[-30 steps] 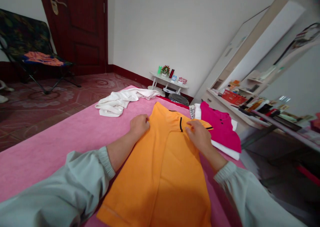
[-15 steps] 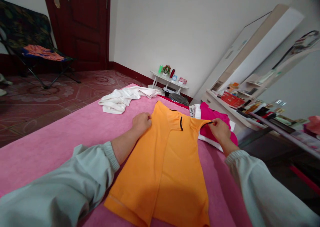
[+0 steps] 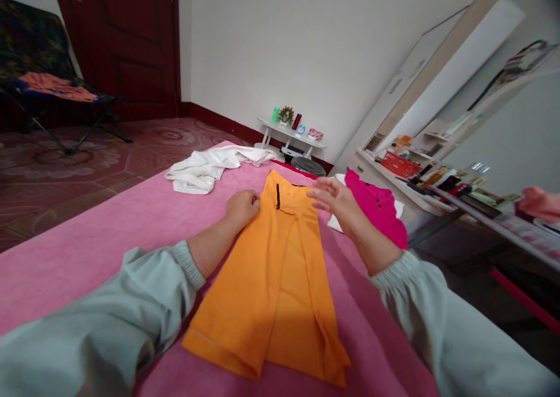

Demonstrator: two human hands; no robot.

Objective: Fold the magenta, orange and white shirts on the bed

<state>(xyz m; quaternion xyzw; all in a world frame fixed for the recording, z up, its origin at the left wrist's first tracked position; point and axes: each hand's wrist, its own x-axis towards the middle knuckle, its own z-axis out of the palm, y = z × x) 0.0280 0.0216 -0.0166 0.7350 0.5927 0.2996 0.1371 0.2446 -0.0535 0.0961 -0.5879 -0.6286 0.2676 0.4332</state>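
Observation:
An orange shirt (image 3: 262, 280) with black trim lies on the pink bed cover (image 3: 109, 239), both its sides folded in toward the middle. At its upper left edge my left hand (image 3: 244, 208) is closed, its curled fingers gripping the cloth there. My right hand (image 3: 339, 204) is at the upper right edge with its fingers apart, the tips over or just touching the fabric. The sleeve with the black band now rests across the shirt's upper part, near the collar.
A white garment (image 3: 196, 172) lies crumpled on the far left of the bed. To the right are folded magenta and white clothes (image 3: 376, 204). Beyond stand a small white shelf (image 3: 291, 133) and a cluttered dressing table (image 3: 405, 181). A folding chair (image 3: 39, 53) is by the door.
My right hand has brought the right sleeve and side of the shirt inward to the left and let go of the sleeve. My left hand has stayed at the left edge.

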